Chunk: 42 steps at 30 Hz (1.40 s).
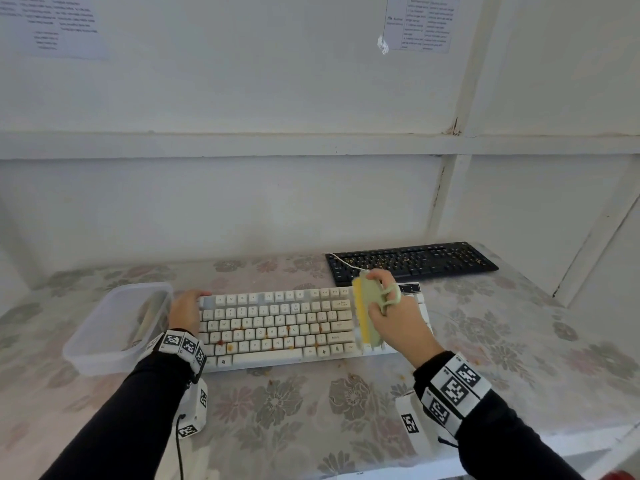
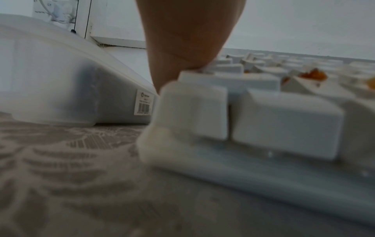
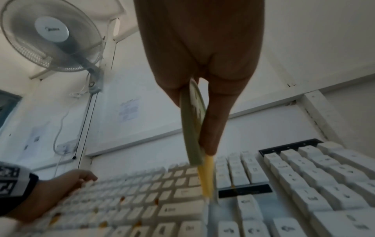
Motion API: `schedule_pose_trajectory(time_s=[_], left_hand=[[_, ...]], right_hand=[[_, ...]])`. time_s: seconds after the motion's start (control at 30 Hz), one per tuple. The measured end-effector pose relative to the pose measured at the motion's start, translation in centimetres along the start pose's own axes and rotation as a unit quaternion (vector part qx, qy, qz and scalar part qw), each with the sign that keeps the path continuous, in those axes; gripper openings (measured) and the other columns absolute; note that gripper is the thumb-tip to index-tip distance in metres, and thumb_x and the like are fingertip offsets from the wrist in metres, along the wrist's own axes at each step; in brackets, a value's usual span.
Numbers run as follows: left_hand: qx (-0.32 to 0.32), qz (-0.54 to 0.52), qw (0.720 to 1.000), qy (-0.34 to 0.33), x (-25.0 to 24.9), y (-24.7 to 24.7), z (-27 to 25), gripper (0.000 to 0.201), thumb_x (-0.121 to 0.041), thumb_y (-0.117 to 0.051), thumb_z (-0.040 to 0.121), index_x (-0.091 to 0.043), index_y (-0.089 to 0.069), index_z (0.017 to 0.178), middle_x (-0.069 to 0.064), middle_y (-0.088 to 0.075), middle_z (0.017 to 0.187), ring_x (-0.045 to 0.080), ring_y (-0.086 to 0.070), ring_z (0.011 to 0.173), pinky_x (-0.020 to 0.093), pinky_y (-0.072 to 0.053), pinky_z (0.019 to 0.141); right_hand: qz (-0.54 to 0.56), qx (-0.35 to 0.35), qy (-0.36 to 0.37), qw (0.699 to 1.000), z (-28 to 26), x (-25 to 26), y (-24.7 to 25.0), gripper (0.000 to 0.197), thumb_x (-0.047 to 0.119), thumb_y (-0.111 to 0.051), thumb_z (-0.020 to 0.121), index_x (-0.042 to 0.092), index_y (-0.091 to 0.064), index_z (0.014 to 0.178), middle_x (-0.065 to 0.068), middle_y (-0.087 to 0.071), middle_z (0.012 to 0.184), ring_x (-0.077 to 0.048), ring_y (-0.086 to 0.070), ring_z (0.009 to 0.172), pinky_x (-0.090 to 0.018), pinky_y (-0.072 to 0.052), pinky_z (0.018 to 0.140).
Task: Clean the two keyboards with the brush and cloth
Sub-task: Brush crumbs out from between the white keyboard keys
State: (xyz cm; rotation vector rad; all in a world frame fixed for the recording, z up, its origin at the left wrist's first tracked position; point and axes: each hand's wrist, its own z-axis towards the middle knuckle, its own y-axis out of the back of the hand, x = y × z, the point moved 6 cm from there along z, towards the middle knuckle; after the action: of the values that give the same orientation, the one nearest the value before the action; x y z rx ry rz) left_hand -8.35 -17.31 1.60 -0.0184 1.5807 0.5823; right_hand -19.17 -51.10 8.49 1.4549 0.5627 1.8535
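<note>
The white keyboard [image 1: 277, 327] looks like matt plastic, its keycaps smooth with soft rounded edges and spotted with orange-brown crumbs. At 1 o'clock from it, the black keyboard [image 1: 412, 262] is darker plastic with a faint sheen, also speckled with crumbs. The brush [image 1: 369, 310] has a pale green smooth plastic body and loop handle, with yellow bristles. At 9 o'clock of the white keyboard, the box [image 1: 117, 327] is frosted translucent plastic carrying a paper barcode label [image 2: 144, 102]. The tablecloth [image 1: 277, 410] looks like a thin sheet with a printed flower pattern and a slight gloss. The wall [image 1: 242, 98] is matt white paint, with paper sheets [image 1: 419, 22] stuck on.
</note>
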Motion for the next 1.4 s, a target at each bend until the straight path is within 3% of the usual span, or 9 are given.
schedule_pose_trajectory(time_s=[0.1, 0.2, 0.4, 0.63, 0.83, 0.93, 1.07, 1.27, 1.4], left_hand=[[-0.002, -0.012, 1.000, 0.014, 0.2, 0.0, 0.1, 0.034, -0.010, -0.033, 0.096, -0.001, -0.065, 0.102, 0.027, -0.063, 0.110, 0.042, -0.058, 0.106, 0.053, -0.044, 0.098], [-0.004, -0.015, 1.000, 0.015, 0.2, 0.0, 0.0, 0.033, -0.011, -0.033, 0.096, -0.003, -0.066, 0.098, 0.027, -0.064, 0.109, 0.042, -0.058, 0.105, 0.052, -0.044, 0.097], [0.001, -0.021, 1.000, 0.017, 0.2, -0.1, 0.0, 0.034, -0.010, -0.032, 0.097, -0.002, -0.066, 0.101, 0.026, -0.064, 0.110, 0.041, -0.057, 0.107, 0.050, -0.043, 0.098], [-0.001, -0.056, 0.998, 0.032, 0.5, -0.1, 0.2, 0.030, -0.013, -0.034, 0.095, -0.011, -0.064, 0.090, 0.028, -0.063, 0.111, 0.043, -0.057, 0.106, 0.053, -0.043, 0.098], [0.001, -0.047, 0.999, 0.020, 0.6, -0.2, 0.5, 0.033, -0.009, -0.034, 0.095, -0.004, -0.066, 0.096, 0.031, -0.062, 0.111, 0.045, -0.057, 0.106, 0.054, -0.044, 0.098], [-0.004, -0.060, 0.998, 0.031, 0.7, -0.1, 0.5, 0.031, -0.012, -0.034, 0.094, -0.007, -0.065, 0.093, 0.031, -0.063, 0.110, 0.046, -0.058, 0.104, 0.056, -0.045, 0.096], [-0.004, -0.058, 0.998, 0.028, 1.0, -0.1, 0.6, 0.033, -0.011, -0.034, 0.095, -0.005, -0.066, 0.096, 0.031, -0.063, 0.110, 0.045, -0.058, 0.105, 0.054, -0.046, 0.096], [-0.008, -0.079, 0.996, 0.033, 0.8, -0.1, 0.6, 0.034, -0.013, -0.035, 0.093, -0.006, -0.068, 0.094, 0.030, -0.063, 0.111, 0.043, -0.059, 0.105, 0.053, -0.046, 0.096], [0.001, -0.082, 0.996, 0.044, 1.0, -0.1, 0.5, 0.033, -0.011, -0.036, 0.094, -0.006, -0.068, 0.099, 0.030, -0.061, 0.115, 0.044, -0.056, 0.110, 0.052, -0.045, 0.098]], right_hand=[[0.033, -0.023, 0.024, 0.999, -0.1, 0.4, -0.6, 0.045, 0.000, -0.047, 0.089, 0.037, -0.030, 0.109, 0.004, -0.040, 0.051, -0.004, -0.040, 0.034, -0.015, -0.031, 0.034], [0.018, 0.054, 0.011, 0.998, -0.9, 0.3, -1.8, 0.045, -0.004, -0.045, 0.088, 0.034, -0.030, 0.108, 0.006, -0.040, 0.055, 0.002, -0.042, 0.034, -0.014, -0.034, 0.036], [-0.042, 0.117, -0.033, 0.992, -1.9, -1.2, -1.8, 0.043, 0.000, -0.043, 0.085, 0.034, -0.032, 0.109, 0.003, -0.041, 0.054, -0.008, -0.038, 0.040, -0.018, -0.039, 0.039], [0.019, 0.005, 0.042, 0.999, -1.4, 0.0, -1.2, 0.047, -0.002, -0.048, 0.086, 0.038, -0.031, 0.104, 0.007, -0.036, 0.046, -0.008, -0.040, 0.034, -0.015, -0.028, 0.035], [-0.013, 0.100, -0.054, 0.993, -1.7, -1.2, -1.3, 0.045, -0.003, -0.043, 0.085, 0.036, -0.034, 0.104, 0.003, -0.040, 0.052, -0.006, -0.036, 0.038, -0.013, -0.034, 0.034], [0.012, 0.049, -0.077, 0.996, -0.5, -0.6, 0.1, 0.035, -0.001, -0.044, 0.088, 0.029, -0.037, 0.105, 0.000, -0.048, 0.061, -0.012, -0.046, 0.046, -0.022, -0.048, 0.041], [0.030, -0.076, -0.001, 0.997, 0.5, 0.2, 1.4, 0.041, -0.001, -0.043, 0.089, 0.020, -0.037, 0.123, 0.001, -0.046, 0.053, -0.007, -0.040, 0.035, -0.014, -0.033, 0.034], [-0.004, 0.062, -0.075, 0.995, 0.0, -1.8, -0.1, 0.051, -0.004, -0.037, 0.084, 0.040, -0.033, 0.111, -0.002, -0.042, 0.053, -0.015, -0.041, 0.041, -0.028, -0.045, 0.043], [-0.011, 0.117, -0.136, 0.984, -0.9, -1.8, 0.0, 0.035, -0.001, -0.038, 0.087, 0.029, -0.038, 0.105, -0.004, -0.049, 0.070, -0.020, -0.054, 0.057, -0.026, -0.051, 0.042]])
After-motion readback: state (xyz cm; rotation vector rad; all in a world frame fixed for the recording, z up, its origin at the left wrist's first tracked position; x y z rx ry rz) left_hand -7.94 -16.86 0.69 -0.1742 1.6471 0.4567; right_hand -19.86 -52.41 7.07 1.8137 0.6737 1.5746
